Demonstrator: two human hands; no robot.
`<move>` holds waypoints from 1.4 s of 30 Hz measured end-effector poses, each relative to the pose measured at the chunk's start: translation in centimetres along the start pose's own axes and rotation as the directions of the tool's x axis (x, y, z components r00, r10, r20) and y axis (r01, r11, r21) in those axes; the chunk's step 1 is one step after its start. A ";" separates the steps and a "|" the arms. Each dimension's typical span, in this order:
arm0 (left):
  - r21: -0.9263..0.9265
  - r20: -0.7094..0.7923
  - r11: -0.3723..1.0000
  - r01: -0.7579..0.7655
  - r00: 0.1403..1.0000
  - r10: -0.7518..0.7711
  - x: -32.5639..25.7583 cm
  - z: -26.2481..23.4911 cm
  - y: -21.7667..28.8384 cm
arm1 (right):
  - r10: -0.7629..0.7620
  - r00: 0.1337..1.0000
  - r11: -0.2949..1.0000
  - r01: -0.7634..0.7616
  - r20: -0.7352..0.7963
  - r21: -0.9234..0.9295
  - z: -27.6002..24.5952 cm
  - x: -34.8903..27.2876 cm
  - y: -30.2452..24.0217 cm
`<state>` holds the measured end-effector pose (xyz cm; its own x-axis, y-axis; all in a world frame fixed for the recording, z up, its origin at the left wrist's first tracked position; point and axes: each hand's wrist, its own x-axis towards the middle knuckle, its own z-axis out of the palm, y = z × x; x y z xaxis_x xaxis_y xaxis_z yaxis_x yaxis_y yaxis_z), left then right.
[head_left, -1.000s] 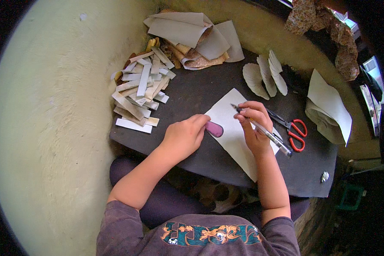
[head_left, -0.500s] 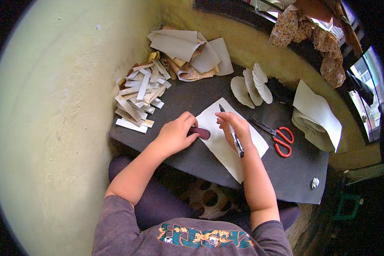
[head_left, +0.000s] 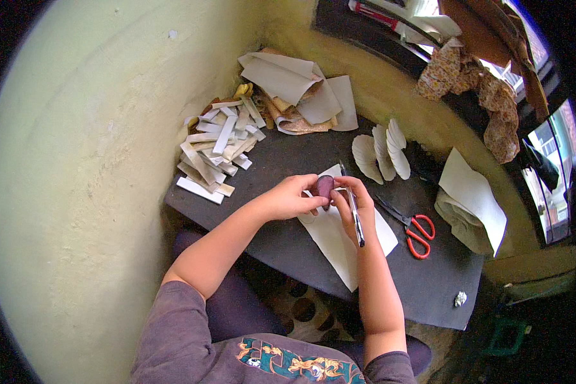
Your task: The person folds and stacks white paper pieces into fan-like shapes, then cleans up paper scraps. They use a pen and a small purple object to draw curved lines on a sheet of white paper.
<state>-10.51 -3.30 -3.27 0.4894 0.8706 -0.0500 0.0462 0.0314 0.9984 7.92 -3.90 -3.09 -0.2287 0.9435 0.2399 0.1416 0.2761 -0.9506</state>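
Observation:
My left hand (head_left: 292,197) pinches a small dark purple oval piece (head_left: 324,187), lifted just above a white sheet of paper (head_left: 339,240) lying on the dark board (head_left: 288,240). My right hand (head_left: 354,205) touches the same oval piece with its fingertips and holds a pen (head_left: 354,214) that lies along the hand, one end pointing away from me. Both hands meet over the upper end of the sheet.
Red-handled scissors (head_left: 413,227) lie right of the sheet. A pile of paper strips (head_left: 217,147) sits at the board's far left, cut leaf shapes (head_left: 381,153) at the back, stacked paper (head_left: 294,89) behind them, folded sheets (head_left: 470,201) at right, a crumpled scrap (head_left: 459,298) near the front.
The oval piece has been lifted off the sheet and is now held between both hands. The pen has swung from lying across the paper to pointing away from me.

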 end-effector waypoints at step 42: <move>0.686 -0.057 0.718 -0.115 0.976 0.211 -0.3 -4.0 -1.1 | -0.122 0.966 0.848 0.220 0.226 -0.482 1.3 0.7 0.4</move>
<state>-14.20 -1.58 -4.24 0.4373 0.8844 0.1632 0.5743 -0.4143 0.7060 6.62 -3.40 -3.54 -0.4559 0.8367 0.3035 0.5344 0.5300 -0.6584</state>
